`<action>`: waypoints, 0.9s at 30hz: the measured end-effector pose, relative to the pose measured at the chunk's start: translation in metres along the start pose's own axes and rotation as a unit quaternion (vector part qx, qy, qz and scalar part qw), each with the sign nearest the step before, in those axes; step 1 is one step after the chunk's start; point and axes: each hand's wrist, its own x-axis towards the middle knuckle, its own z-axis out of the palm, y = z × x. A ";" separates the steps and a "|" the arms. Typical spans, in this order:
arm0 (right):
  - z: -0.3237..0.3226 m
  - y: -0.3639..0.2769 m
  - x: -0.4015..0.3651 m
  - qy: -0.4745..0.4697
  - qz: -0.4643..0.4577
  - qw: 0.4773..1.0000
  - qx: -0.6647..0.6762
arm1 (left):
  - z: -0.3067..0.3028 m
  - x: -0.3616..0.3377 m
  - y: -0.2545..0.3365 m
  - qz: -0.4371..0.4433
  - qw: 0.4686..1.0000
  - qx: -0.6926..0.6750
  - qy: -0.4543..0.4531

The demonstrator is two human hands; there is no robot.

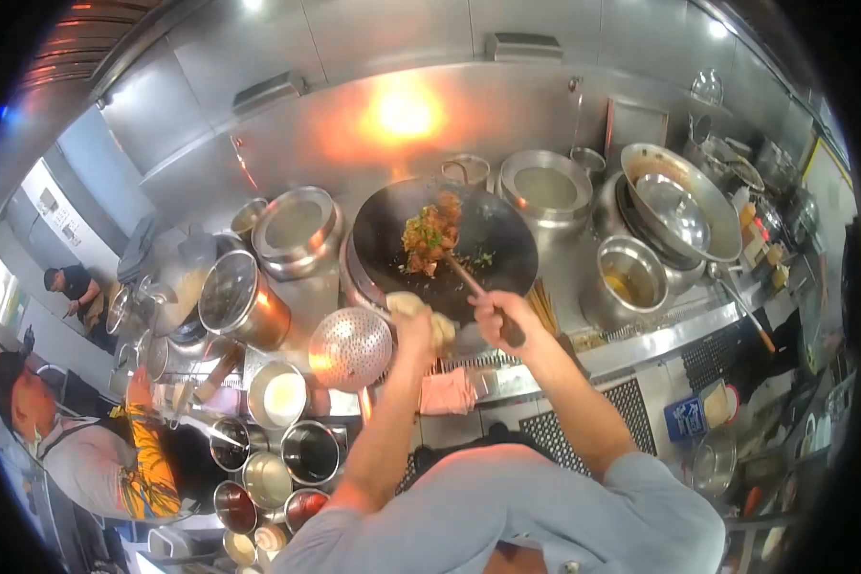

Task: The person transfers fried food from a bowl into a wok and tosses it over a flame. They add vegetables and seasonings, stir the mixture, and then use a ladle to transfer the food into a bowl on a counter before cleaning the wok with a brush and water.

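Note:
A large dark wok [383, 234] sits on the burner in front of me, tilted slightly. My left hand [414, 335] is closed on a folded pale cloth [407, 304] at the wok's near rim; the part of the rim under the cloth is hidden. The fingers of my right hand [507, 319] wrap round the wooden handle of a ladle [466, 277], which slants up over the wok. Browned pieces of food with chopped greens [432, 232] are heaped on the ladle's head and cover it. Scattered green bits lie inside the wok.
A perforated strainer [351, 349] lies left of the wok, near a tall metal pot [244, 301]. Sauce containers [268, 478] stand lower left. On the right are a pot of oil [631, 275] and a wide metal basin [679, 201]. A co-worker [86, 450] is at far left.

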 end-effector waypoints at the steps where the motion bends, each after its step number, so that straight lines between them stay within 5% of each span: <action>1: -0.004 0.012 0.005 -0.044 0.026 0.990 0.134 | 0.002 -0.015 0.026 -0.092 0.992 -0.067 -0.049; 5: -0.037 0.035 -0.008 -0.093 0.033 0.993 0.070 | -0.031 0.016 -0.025 -0.109 0.962 -0.239 -0.081; 7: -0.049 0.050 -0.025 -0.038 0.036 0.998 0.022 | -0.039 0.015 -0.050 0.062 0.987 -0.079 -0.122; 9: -0.067 0.069 -0.034 0.025 0.041 0.998 -0.036 | -0.043 0.017 -0.060 0.071 0.990 -0.060 -0.107; 11: -0.120 0.096 -0.028 0.060 0.071 0.985 -0.146 | -0.045 0.013 -0.052 -0.081 0.978 -0.187 -0.042; 12: -0.160 0.112 -0.020 0.057 0.093 0.969 -0.223 | -0.055 0.015 -0.058 -0.073 0.986 -0.136 -0.065; 14: -0.217 0.142 -0.011 0.110 0.099 0.869 -0.472 | -0.072 0.023 -0.072 -0.052 0.992 -0.031 -0.113; 15: -0.253 0.158 0.001 0.108 0.047 0.736 -0.667 | -0.056 0.008 -0.049 -0.167 0.974 -0.145 -0.043; 16: -0.277 0.162 0.014 0.100 -0.012 0.559 -0.823 | -0.050 0.007 -0.044 -0.167 0.977 -0.128 -0.043; 23: -0.242 0.112 0.025 0.015 0.343 0.647 -0.680 | -0.058 0.000 -0.046 -0.195 0.975 -0.109 -0.016; 24: -0.238 0.121 0.025 -0.028 0.260 0.834 -0.486 | -0.060 -0.001 -0.050 -0.190 0.975 -0.112 -0.022; 25: -0.233 0.130 0.025 -0.100 0.219 0.946 -0.219 | -0.058 -0.004 -0.056 -0.185 0.975 -0.121 -0.030; 27: -0.059 0.070 -0.052 -0.002 0.137 0.989 0.055 | -0.048 -0.009 -0.062 -0.159 0.980 -0.118 -0.026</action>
